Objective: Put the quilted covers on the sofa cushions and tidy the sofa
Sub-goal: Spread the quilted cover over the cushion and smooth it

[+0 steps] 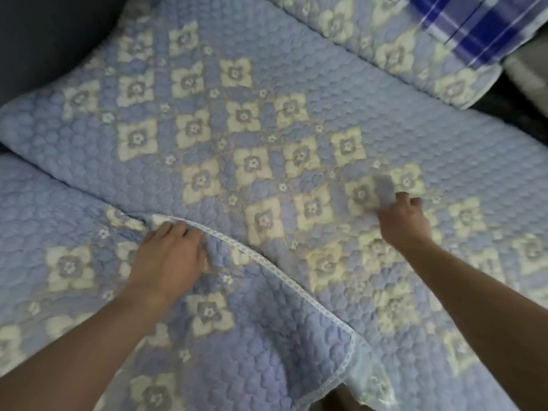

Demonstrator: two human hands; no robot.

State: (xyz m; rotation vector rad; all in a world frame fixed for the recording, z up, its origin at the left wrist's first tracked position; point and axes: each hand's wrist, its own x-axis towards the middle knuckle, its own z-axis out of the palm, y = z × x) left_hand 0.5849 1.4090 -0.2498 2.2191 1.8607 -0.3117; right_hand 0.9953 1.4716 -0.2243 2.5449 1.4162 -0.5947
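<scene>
Quilted blue cover overlaps the covered cushion, your left hand gripping its bunched fabric beside the lace edge, your right hand pinching something blurred; tug unevenly and, likely, the overlap rucks crooked.

Sofa bears quilted covers (overlapping).

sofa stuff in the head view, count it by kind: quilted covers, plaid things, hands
Quilted floral covers: 3, the middle cover, the near cover with the lace edge, the far cover at top right.
Blue plaid cloth: 1, lying on the far cover.
Hands: 2, left hand gripping the near cover, right hand, fingers blurred.
Total: 6
</scene>
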